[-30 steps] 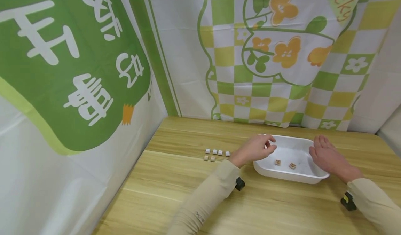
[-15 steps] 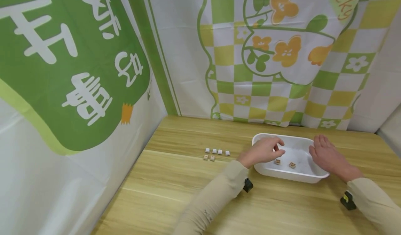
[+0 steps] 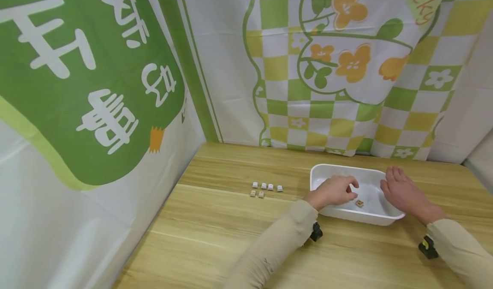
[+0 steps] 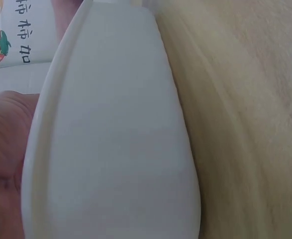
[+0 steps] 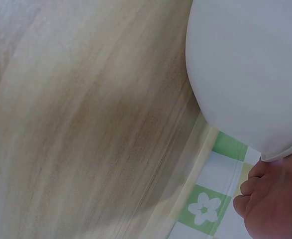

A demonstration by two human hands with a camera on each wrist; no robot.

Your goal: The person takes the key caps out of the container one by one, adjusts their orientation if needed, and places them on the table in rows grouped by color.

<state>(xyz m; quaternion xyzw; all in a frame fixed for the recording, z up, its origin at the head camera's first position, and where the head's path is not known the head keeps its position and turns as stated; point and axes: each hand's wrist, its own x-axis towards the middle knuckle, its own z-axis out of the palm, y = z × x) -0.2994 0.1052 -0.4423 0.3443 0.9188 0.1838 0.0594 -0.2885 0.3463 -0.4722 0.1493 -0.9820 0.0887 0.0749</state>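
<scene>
A white tray (image 3: 358, 216) sits on the wooden table (image 3: 239, 233). My left hand (image 3: 351, 190) reaches into it, fingers curled down over the spot where one small tan cube lay; that cube is hidden under the hand. A second tan cube (image 3: 359, 203) lies on the tray floor just right of those fingers. My right hand (image 3: 393, 182) rests with straight fingers against the tray's right rim. The left wrist view shows the tray's outer wall (image 4: 111, 139) close up with part of my left hand (image 4: 1, 164). The right wrist view shows the tray's underside (image 5: 245, 64) and my right hand (image 5: 275, 204).
Several small white and tan cubes (image 3: 265, 189) lie in two short rows on the table left of the tray. Printed cloth walls (image 3: 327, 66) close in the back and left sides. A wide stretch of bare wood lies in front.
My left hand has moved right and down from the tray's left rim into the tray, and now covers one of the two cubes. The right hand has stayed still.
</scene>
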